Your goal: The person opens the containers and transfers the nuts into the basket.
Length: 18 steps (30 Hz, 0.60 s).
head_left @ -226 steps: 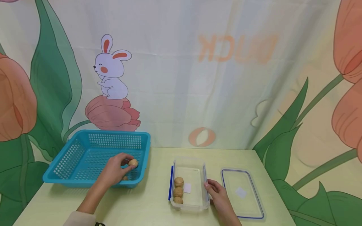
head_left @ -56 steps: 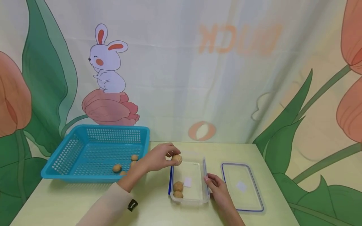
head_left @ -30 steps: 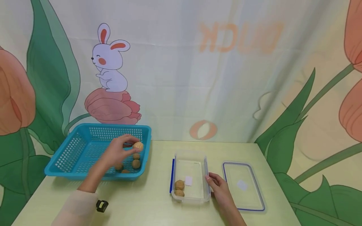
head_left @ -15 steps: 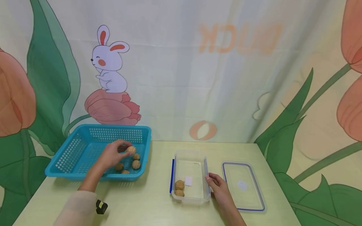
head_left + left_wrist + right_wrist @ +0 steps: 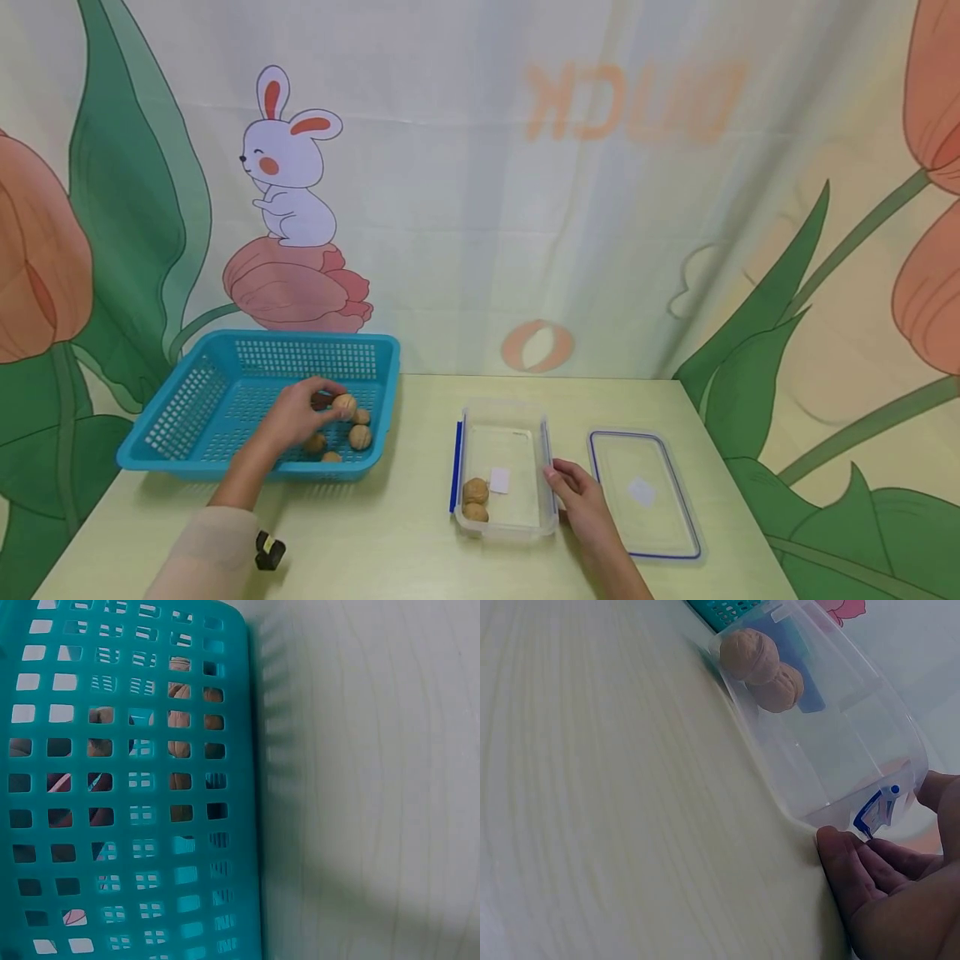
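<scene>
In the head view my left hand [image 5: 295,415] is inside the blue plastic basket [image 5: 390,375], pinching a walnut [image 5: 344,406] between thumb and fingers. Several other walnuts lie under and beside that hand, one of them a walnut [image 5: 360,437] near the basket's right wall. The basket's perforated side hides most of this hand in the left wrist view. My right hand [image 5: 588,508] grips the right wall of a clear food container [image 5: 517,529], thumb at the rim and fingers outside. Two walnuts [image 5: 750,656] sit together in one corner of the container.
The container's clear lid [image 5: 645,496] with a blue seal lies flat to its right. A blue clip flap [image 5: 456,467] hangs along the container's left side. Behind the pale table [image 5: 360,533] hangs a printed curtain [image 5: 450,208].
One walnut fewer sits in the container than at first. My left hand carried a walnut from over the container to the basket, then lowered it leftward. My right hand kept its grip.
</scene>
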Available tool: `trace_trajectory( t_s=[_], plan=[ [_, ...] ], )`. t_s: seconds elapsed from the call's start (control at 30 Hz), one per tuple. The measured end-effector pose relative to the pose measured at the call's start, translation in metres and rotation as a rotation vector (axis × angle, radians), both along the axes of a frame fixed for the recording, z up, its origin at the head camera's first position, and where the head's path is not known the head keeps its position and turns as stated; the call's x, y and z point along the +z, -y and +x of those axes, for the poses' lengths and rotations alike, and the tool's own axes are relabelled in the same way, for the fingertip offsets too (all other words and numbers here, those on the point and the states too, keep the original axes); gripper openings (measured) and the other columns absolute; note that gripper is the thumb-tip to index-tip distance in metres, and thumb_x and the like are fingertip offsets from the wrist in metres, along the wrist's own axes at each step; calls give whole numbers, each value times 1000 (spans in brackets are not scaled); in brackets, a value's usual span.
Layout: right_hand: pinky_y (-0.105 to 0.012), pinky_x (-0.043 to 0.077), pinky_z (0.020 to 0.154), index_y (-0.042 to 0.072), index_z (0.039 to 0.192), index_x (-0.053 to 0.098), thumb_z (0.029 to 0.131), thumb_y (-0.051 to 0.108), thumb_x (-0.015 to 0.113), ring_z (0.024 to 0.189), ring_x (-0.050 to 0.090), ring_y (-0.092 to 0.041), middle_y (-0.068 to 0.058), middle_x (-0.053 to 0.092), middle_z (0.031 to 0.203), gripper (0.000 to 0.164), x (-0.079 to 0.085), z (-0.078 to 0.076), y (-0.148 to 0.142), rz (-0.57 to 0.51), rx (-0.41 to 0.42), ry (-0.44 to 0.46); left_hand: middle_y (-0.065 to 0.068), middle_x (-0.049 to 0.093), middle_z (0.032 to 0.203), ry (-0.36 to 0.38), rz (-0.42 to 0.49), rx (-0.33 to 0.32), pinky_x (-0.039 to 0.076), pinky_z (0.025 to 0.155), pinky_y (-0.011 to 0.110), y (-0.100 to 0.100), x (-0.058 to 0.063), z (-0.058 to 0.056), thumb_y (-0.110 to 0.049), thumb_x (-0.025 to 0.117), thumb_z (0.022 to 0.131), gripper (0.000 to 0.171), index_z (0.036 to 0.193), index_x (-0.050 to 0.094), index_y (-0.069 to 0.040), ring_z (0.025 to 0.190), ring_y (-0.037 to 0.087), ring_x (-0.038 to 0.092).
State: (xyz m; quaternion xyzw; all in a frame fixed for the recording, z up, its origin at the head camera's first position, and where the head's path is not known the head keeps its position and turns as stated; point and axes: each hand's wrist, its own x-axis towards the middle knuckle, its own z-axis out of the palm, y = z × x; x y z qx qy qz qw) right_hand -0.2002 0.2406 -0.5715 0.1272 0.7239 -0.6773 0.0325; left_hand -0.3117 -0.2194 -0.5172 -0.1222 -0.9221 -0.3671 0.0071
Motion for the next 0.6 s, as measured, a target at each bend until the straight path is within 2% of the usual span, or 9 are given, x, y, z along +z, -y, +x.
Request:
trace_trajectory(
  t_s=[0.3, 0.6],
  plan=[
    [-39, 61, 86, -2, 146, 56, 104, 39, 70, 120, 63, -28, -23, 63, 142, 61, -1, -1, 0, -4, 5, -6, 23, 65, 136, 30, 26, 8, 55, 100, 60, 0, -1, -1, -28, 75, 102, 43, 135, 67, -3, 124, 45, 64],
    [-38, 61, 84, -2, 147, 55, 105, 36, 69, 117, 64, -28, -24, 63, 141, 58, -1, 0, 2, 12, -7, -5, 23, 64, 137, 8, 69, 9, 55, 100, 59, 0, -1, 1, -19, 74, 102, 41, 138, 64, -2, 125, 46, 62]
  ],
)
